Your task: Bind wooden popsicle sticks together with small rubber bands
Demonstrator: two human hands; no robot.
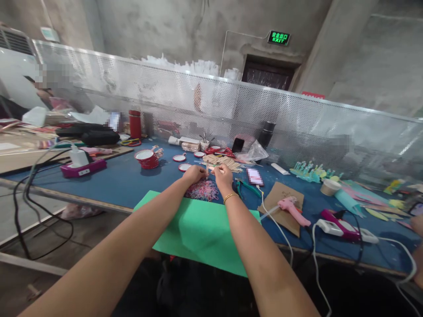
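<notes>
Near the surface's [109, 185] front edge, the left hand [197, 174] and right hand [223, 176] hold a thin stick [207, 164] between pinching fingers, probably to steady it. Tangled strings [202, 191] lie just below, presumably for easy reach.

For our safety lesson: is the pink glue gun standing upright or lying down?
Lying down: the glue gun stretches low along the table, resting over brown cardboard.

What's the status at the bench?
Left hand and right hand meeting at small stick; exact grips unclear. Colorful strands heaped just below. Pliers lying beside right wrist.
</notes>
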